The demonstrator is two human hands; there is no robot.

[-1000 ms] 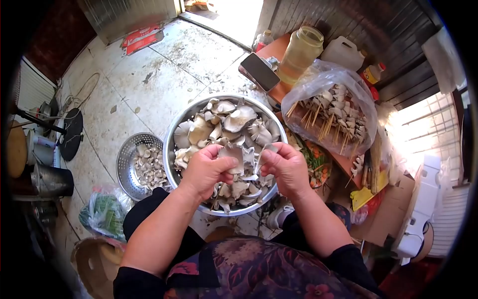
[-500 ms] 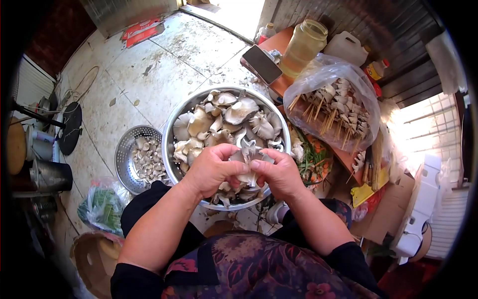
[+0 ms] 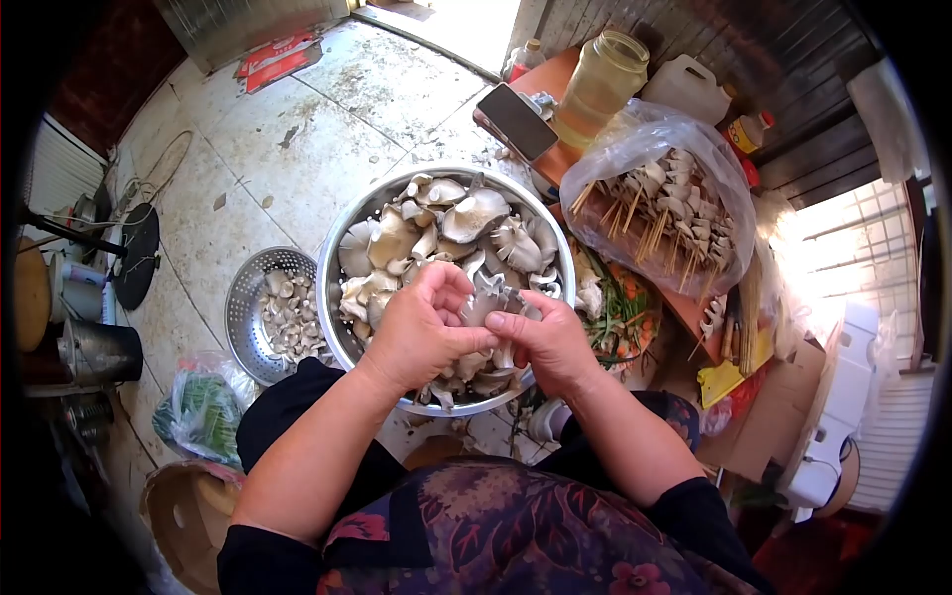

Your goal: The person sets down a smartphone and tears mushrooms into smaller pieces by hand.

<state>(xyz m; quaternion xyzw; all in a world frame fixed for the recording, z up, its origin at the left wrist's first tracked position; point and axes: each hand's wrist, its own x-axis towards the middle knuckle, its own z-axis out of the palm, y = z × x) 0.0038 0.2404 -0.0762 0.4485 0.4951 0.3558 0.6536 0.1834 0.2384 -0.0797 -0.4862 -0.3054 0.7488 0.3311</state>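
Grey oyster mushrooms fill a large metal basin in front of me. Over its near part, my right hand pinches a piece of mushroom between thumb and fingers. My left hand is beside it, with curled fingers round the piece's left side; its thumb tip meets the right thumb. Left of the basin, a perforated metal colander holds small mushroom pieces.
At the right, a low table bears a phone, a glass jar and a plastic bag of skewered mushrooms. Below are green and orange scraps. A bag of greens lies at the left.
Both hands first came together round the mushroom piece, near the basin's front. Since then the left fingers have loosened and spread a little, while the right hand keeps its pinch.
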